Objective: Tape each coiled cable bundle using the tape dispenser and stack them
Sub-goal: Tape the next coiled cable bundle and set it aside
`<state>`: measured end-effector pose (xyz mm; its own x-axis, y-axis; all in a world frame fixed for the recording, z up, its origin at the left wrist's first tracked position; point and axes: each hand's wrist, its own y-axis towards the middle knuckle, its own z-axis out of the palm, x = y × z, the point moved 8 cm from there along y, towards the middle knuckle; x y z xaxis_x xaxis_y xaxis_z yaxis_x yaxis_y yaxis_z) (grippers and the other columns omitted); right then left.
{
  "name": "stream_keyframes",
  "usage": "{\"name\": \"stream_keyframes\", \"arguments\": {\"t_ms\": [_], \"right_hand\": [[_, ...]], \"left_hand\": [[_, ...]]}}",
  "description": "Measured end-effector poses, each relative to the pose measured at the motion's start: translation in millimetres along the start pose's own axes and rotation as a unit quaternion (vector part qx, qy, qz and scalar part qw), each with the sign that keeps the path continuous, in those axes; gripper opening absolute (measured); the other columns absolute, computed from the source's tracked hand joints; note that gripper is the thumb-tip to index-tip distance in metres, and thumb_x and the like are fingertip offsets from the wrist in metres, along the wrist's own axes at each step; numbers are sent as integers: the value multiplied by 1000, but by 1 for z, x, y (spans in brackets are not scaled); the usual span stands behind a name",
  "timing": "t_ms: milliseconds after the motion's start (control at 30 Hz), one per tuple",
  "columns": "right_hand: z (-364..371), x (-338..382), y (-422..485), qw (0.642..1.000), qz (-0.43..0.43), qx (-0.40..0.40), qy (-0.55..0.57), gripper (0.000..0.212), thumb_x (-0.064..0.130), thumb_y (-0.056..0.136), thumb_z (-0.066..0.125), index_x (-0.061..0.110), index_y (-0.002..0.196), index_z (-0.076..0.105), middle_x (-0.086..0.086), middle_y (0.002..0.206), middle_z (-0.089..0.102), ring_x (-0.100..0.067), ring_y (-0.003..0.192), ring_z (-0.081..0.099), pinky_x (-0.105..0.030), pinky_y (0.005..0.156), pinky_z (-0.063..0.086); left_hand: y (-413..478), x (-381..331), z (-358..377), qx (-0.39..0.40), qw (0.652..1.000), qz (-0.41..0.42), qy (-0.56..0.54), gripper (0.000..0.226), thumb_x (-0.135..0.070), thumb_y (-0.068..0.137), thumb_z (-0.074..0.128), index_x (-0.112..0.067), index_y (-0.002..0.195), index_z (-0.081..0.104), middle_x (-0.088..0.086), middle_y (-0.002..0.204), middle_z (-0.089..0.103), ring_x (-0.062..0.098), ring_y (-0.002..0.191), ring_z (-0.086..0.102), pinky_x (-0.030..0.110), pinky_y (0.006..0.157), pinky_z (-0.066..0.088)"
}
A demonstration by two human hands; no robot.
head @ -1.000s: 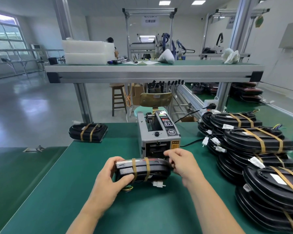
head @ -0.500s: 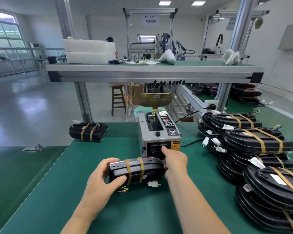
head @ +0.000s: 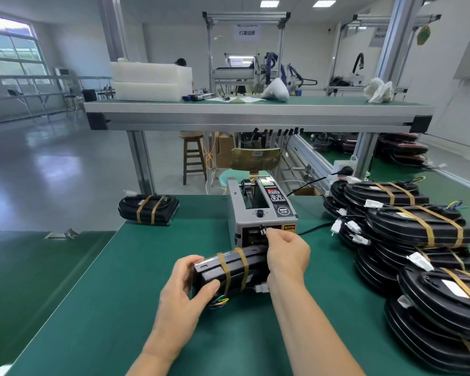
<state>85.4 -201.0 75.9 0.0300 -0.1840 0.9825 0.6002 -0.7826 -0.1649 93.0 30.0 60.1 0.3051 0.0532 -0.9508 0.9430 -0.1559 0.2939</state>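
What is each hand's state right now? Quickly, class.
Left hand: grips the bundle.
Right hand: pinched at the dispenser outlet; what it pinches cannot be told.

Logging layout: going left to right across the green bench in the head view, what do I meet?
Lone taped cable bundle → left hand → tape dispenser → stack of taped bundles.

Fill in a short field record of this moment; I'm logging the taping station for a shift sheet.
left hand: holds the left end of the cable bundle
cable bundle: before the tape dispenser, two tape bands around it
right hand: fingertips at the dispenser outlet; tape hold unclear
stack: taped bundles piled at right
lone bundle: taped, far left
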Motion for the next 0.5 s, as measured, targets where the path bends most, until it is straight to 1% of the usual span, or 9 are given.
{"name": "stream_keyframes", "arguments": {"t_ms": [33, 100, 167, 200, 233, 300, 367, 433, 500], "right_hand": [[1, 4, -10, 1000, -8, 20, 16, 15, 14, 81, 70, 21, 68, 69, 8, 73, 68, -13, 74, 60, -26, 65, 46], [10, 5, -34, 995, 3, 85, 47, 14, 14, 82, 71, 17, 68, 71, 5, 68, 69, -11, 63, 59, -27, 60, 49], [21, 2, -59, 986, 26, 153, 68, 13, 9, 84, 71, 12, 72, 71, 1, 62, 66, -5, 48, 52, -19, 47, 43], [24, -2, -69, 981, 35, 176, 73, 12, 6, 85, 70, 9, 73, 71, 1, 59, 65, -2, 43, 48, -15, 42, 38], [27, -6, -77, 978, 41, 193, 73, 12, 3, 85, 70, 6, 73, 71, 1, 58, 64, -1, 41, 47, -13, 39, 35], [31, -14, -88, 974, 45, 211, 63, 14, 2, 84, 69, -1, 70, 70, -2, 58, 62, -6, 44, 46, -15, 41, 35], [33, -23, -95, 975, 45, 213, 48, 16, 3, 83, 68, -4, 69, 68, -4, 59, 57, -11, 49, 41, -18, 44, 35], [35, -29, -98, 976, 50, 206, 44, 13, 5, 82, 69, 1, 70, 72, -1, 58, 59, -8, 48, 43, -18, 45, 36], [35, -31, -97, 978, 56, 193, 54, 12, 5, 83, 70, 4, 72, 74, 2, 58, 63, -4, 45, 46, -16, 44, 38]], "left_hand": [[-1, 0, 5, -6, 1000, 2, -4, 43, -19, 72, 75, -24, 112, 58, -8, 108, 69, 10, 104, 65, 13, 87, 48], [-1, 1, 12, -7, 1000, 4, -2, 44, -21, 72, 74, -25, 112, 58, -10, 107, 69, 10, 104, 65, 18, 89, 50], [0, 0, 14, -9, 1000, 7, 13, 45, -21, 72, 75, -26, 113, 58, -10, 106, 69, 13, 104, 65, 27, 92, 50], [0, 0, 14, -10, 1000, 9, 19, 45, -19, 73, 77, -25, 114, 58, -10, 106, 68, 13, 104, 65, 30, 93, 49], [0, 0, 14, -12, 1000, 9, 21, 45, -13, 76, 78, -25, 115, 58, -9, 105, 68, 14, 104, 65, 32, 93, 49], [-1, 0, 13, -12, 1000, 9, 20, 50, 0, 80, 76, -27, 118, 57, -7, 103, 69, 13, 101, 65, 29, 92, 50], [-3, -2, 13, -11, 1000, 12, 26, 55, 6, 81, 71, -31, 119, 56, -8, 101, 70, 10, 96, 65, 21, 88, 50], [-4, -2, 12, -12, 999, 15, 26, 54, 8, 81, 69, -29, 118, 58, -12, 105, 70, 9, 100, 65, 18, 89, 49], [-4, -2, 11, -10, 1000, 12, 21, 53, 9, 80, 69, -29, 116, 60, -13, 107, 69, 10, 103, 64, 20, 91, 50]]}}
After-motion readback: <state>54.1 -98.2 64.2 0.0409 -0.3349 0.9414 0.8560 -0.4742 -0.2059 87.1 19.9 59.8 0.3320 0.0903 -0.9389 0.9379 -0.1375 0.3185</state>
